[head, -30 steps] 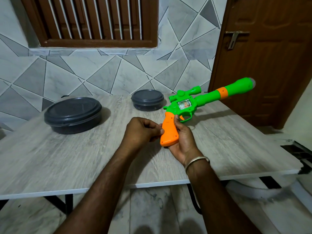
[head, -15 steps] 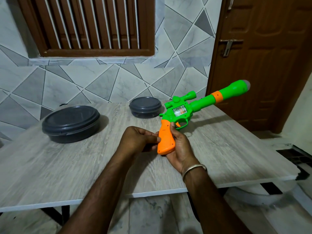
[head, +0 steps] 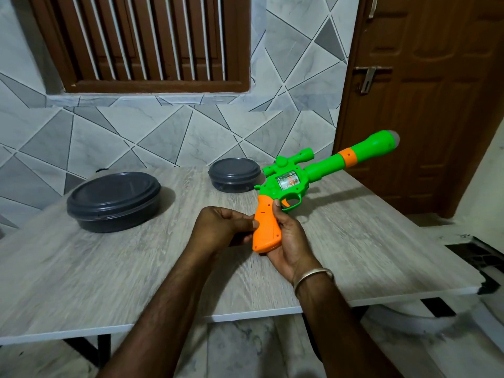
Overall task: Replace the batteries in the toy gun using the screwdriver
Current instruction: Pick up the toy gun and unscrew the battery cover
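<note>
The toy gun [head: 289,184] is green with an orange grip [head: 266,227] and an orange band on the barrel, which points up and to the right above the table. My right hand [head: 290,241] holds the grip from below and behind, thumb near the trigger guard. My left hand [head: 221,227] is curled in a fist against the grip's left edge, fingertips touching it. A small dark object [head: 240,239], apparently the screwdriver, shows under those fingers, mostly hidden. No batteries are in view.
A large dark round lidded container [head: 113,200] sits at the left of the grey wood-grain table [head: 95,282]. A smaller container [head: 234,174] stands at the back by the tiled wall. A brown door [head: 425,105] is on the right.
Both hands keep the same hold on the gun. The gun has tilted slightly, barrel a little higher, and the view has shifted a bit.
</note>
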`<move>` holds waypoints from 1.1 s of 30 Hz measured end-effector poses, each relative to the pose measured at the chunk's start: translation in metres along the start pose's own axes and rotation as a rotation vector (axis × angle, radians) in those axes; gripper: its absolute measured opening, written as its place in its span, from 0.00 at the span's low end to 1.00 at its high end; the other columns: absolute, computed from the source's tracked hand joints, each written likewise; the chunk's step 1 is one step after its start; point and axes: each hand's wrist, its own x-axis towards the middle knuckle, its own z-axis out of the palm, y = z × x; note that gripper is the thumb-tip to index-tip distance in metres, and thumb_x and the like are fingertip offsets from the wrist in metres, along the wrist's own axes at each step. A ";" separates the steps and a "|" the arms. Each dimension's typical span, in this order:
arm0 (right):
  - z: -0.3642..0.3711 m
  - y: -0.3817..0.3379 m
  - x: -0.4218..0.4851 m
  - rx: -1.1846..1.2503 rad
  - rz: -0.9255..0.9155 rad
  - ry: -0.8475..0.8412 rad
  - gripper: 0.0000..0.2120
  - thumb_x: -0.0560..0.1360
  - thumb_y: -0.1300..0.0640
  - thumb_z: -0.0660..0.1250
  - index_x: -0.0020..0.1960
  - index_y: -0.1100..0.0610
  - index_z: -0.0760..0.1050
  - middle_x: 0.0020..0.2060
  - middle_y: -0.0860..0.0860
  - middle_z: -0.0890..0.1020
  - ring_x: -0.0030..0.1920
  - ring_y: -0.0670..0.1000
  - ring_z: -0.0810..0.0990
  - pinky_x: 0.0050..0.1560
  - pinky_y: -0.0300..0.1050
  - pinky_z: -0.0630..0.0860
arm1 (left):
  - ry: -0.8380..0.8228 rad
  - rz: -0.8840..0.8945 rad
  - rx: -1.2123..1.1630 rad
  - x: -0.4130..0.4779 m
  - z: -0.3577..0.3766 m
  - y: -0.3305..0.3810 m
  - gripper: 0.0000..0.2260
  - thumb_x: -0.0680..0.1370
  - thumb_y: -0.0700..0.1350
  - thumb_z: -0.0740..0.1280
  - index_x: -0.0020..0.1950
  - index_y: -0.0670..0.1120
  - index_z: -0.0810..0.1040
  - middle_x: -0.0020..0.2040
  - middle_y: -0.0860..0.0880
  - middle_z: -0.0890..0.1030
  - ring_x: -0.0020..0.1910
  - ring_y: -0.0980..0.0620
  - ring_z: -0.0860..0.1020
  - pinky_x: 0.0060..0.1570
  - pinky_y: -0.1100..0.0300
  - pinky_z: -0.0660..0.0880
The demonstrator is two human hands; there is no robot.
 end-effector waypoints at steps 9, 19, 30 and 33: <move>-0.002 0.002 0.001 -0.037 0.009 0.048 0.26 0.80 0.40 0.57 0.69 0.57 0.71 0.40 0.53 0.84 0.39 0.52 0.82 0.43 0.49 0.70 | 0.001 0.009 0.119 0.001 0.000 -0.001 0.06 0.73 0.38 0.76 0.43 0.35 0.85 0.37 0.37 0.85 0.33 0.47 0.82 0.40 0.56 0.83; 0.002 0.000 -0.001 -0.026 -0.003 0.006 0.20 0.81 0.42 0.56 0.60 0.57 0.73 0.39 0.54 0.81 0.33 0.52 0.81 0.37 0.46 0.71 | 0.009 -0.014 0.051 0.000 0.001 -0.001 0.04 0.73 0.35 0.76 0.44 0.35 0.85 0.43 0.38 0.86 0.38 0.44 0.84 0.46 0.52 0.84; 0.003 -0.003 -0.005 0.024 0.010 0.007 0.19 0.82 0.44 0.55 0.62 0.57 0.73 0.38 0.54 0.81 0.34 0.51 0.81 0.36 0.46 0.75 | -0.039 -0.045 0.022 0.003 0.000 -0.002 0.05 0.74 0.35 0.74 0.45 0.32 0.84 0.46 0.34 0.85 0.36 0.46 0.82 0.39 0.58 0.82; 0.003 -0.003 -0.005 0.045 0.006 0.003 0.17 0.82 0.45 0.55 0.57 0.56 0.75 0.37 0.54 0.81 0.35 0.51 0.81 0.37 0.47 0.75 | -0.047 -0.058 0.022 0.004 0.002 -0.002 0.04 0.74 0.35 0.74 0.44 0.33 0.84 0.42 0.34 0.84 0.31 0.50 0.80 0.36 0.60 0.80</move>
